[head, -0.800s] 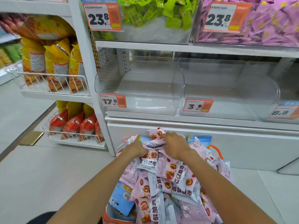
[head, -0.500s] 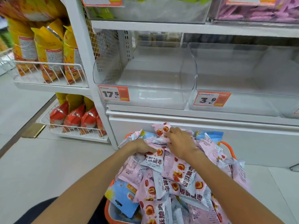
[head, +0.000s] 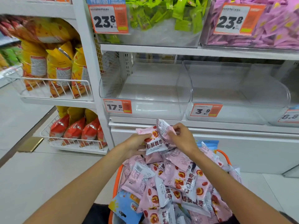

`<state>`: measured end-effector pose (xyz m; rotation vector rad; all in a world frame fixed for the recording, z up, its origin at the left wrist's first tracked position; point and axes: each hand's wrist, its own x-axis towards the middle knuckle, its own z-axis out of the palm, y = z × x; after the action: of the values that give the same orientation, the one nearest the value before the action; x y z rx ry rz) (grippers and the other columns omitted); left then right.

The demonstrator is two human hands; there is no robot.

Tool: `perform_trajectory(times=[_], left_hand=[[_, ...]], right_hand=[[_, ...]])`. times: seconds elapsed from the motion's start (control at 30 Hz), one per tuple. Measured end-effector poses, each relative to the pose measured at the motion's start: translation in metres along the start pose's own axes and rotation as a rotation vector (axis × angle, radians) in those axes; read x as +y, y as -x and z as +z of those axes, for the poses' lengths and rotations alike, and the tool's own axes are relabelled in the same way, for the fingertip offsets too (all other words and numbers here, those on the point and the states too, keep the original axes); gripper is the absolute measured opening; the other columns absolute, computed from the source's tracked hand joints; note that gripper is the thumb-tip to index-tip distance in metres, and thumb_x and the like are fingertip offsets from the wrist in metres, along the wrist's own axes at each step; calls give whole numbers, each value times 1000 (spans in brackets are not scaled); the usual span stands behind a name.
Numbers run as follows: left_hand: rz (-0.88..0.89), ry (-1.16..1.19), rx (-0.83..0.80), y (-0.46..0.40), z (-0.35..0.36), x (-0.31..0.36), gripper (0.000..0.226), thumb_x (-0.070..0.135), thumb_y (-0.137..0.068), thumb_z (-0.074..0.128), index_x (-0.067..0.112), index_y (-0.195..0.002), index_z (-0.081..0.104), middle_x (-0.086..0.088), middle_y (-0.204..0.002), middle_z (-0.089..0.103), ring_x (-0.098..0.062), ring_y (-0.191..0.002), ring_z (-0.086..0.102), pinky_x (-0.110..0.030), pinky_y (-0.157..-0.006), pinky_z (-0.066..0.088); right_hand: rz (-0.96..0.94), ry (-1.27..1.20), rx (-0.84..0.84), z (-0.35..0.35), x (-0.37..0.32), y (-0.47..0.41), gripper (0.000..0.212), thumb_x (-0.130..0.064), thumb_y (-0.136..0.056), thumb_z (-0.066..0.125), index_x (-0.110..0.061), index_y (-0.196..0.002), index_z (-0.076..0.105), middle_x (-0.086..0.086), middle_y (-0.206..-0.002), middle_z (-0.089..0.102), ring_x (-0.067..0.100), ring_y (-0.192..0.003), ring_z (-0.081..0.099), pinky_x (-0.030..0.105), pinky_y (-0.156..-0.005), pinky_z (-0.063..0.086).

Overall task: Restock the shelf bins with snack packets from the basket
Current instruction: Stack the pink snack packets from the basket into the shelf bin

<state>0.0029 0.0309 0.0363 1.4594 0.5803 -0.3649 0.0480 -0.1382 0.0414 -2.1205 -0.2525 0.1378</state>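
Both hands have risen off the heap since the earlier frame, each now lifting pink snack packets: the left hand (head: 137, 144) grips a packet (head: 154, 143) printed with red fruit, and the right hand (head: 182, 139) pinches a second packet (head: 163, 126) just above it. They hang over the 12 o'clock end of the orange basket (head: 115, 183), which is piled with more pink packets (head: 181, 185). At 12 o'clock from the hands sits the clear bin (head: 145, 109) tagged 17.5, another clear bin (head: 234, 113) at 2 o'clock.
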Motion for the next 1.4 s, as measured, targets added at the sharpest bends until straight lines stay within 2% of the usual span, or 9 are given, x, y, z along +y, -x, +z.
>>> perform_trajectory(times=[0.17, 0.3, 0.47, 0.6, 0.77, 0.9, 1.07, 1.17, 1.4], left_hand=[[64, 103, -57, 17, -10, 18, 19, 32, -95, 52, 15, -87, 55, -4, -82, 62, -15, -70, 60, -22, -59, 50], [127, 95, -123, 23, -23, 26, 30, 35, -93, 54, 14, -114, 58, -8, -107, 68, -17, -89, 64, -28, -80, 50], [179, -82, -127, 24, -21, 32, 35, 42, -94, 48, 21, -121, 57, -5, -119, 66, -20, -107, 60, -35, -97, 43], [138, -72, -183, 22, -13, 34, 51, 55, -95, 34, 18, -123, 56, -10, -122, 63, -25, -111, 59, -37, -97, 43], [141, -128, -289, 9, -14, 29, 98, 80, -65, 57, 24, -143, 39, -9, -139, 51, -26, -124, 51, -46, -109, 36], [132, -128, -371, 18, -18, 33, 59, 45, -80, 64, 14, -128, 53, -9, -125, 60, -23, -110, 58, -36, -102, 41], [75, -158, -394, 11, -15, 32, 37, 4, -80, 69, 3, -116, 61, -6, -118, 67, -22, -112, 54, -31, -98, 41], [102, -235, -216, 11, -13, 30, 16, 9, -81, 63, 11, -97, 65, -3, -96, 66, -15, -83, 53, -18, -66, 39], [99, -764, -248, 22, -28, 38, 17, 28, -81, 68, 19, -94, 65, 8, -79, 61, -9, -76, 48, -22, -61, 30]], right_hand=[[23, -216, -98, -6, -32, 9, 15, -26, -89, 64, -15, -95, 56, -14, -103, 58, 4, -89, 56, 9, -70, 43], [144, -449, -271, -14, -34, 2, 21, -39, -93, 54, -19, -90, 60, -1, -95, 64, 15, -102, 59, 34, -97, 43], [208, -425, -234, -15, -32, -5, 58, -34, -70, 81, -13, -117, 55, 4, -106, 70, 13, -95, 65, 26, -82, 48], [194, -395, -199, -9, -30, 1, 33, -29, -75, 79, -13, -102, 68, 2, -94, 74, 12, -82, 68, 30, -79, 54], [165, -463, -214, 1, -28, 10, 64, -49, -86, 61, -28, -141, 33, -7, -140, 48, 14, -127, 47, 37, -104, 39], [176, -477, -309, -13, -34, 12, 44, -46, -86, 60, -28, -122, 42, -8, -131, 56, 13, -115, 55, 37, -104, 39], [224, -453, -338, -42, -28, 5, 69, -47, -72, 76, -24, -131, 49, 1, -120, 67, 22, -105, 66, 43, -88, 53], [209, -348, -414, -53, -22, 7, 42, -29, -80, 72, -21, -119, 60, 1, -102, 74, 19, -90, 71, 39, -82, 56], [6, -91, -597, -67, -37, 16, 48, -19, -72, 80, -15, -116, 61, 2, -107, 72, 17, -97, 69, 33, -89, 54]])
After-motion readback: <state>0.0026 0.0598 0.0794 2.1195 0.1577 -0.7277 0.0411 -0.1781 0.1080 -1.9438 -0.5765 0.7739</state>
